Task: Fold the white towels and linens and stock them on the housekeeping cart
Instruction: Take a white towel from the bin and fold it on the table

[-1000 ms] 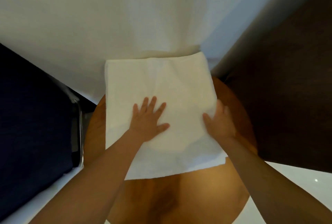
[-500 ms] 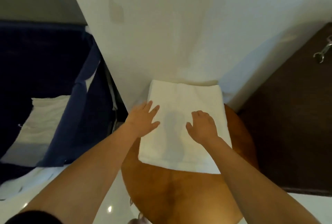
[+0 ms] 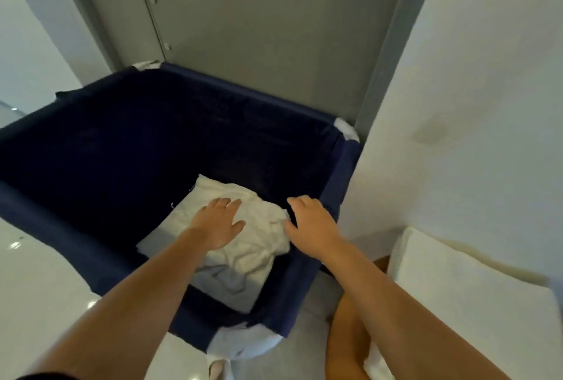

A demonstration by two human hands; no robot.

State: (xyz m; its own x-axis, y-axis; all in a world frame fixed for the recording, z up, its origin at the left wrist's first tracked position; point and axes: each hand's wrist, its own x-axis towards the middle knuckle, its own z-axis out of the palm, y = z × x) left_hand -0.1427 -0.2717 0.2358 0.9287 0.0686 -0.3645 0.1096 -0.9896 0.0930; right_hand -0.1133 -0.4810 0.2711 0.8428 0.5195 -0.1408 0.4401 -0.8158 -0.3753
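Observation:
A navy fabric housekeeping cart bin (image 3: 341,166) fills the left and middle of the head view. Inside it lies a crumpled pile of white linen (image 3: 243,261) on a flatter white piece. My left hand (image 3: 217,221) is spread flat on top of the pile, fingers apart, gripping nothing. My right hand (image 3: 310,221) hovers at the pile's right edge, just inside the cart's right rim, with its thumb touching the cloth and its fingers curved downward. A folded white towel (image 3: 457,297) lies on the round wooden table (image 3: 347,334) at the lower right.
A grey door (image 3: 259,29) stands behind the cart. A white wall (image 3: 487,90) rises on the right, close to the cart's corner. White cloth (image 3: 243,343) hangs out under the cart's near corner. The glossy white floor (image 3: 36,288) shows at the left.
My view has swung left from the table to the cart. Both hands have left the folded towel on the table and now reach into the cart over the crumpled linen.

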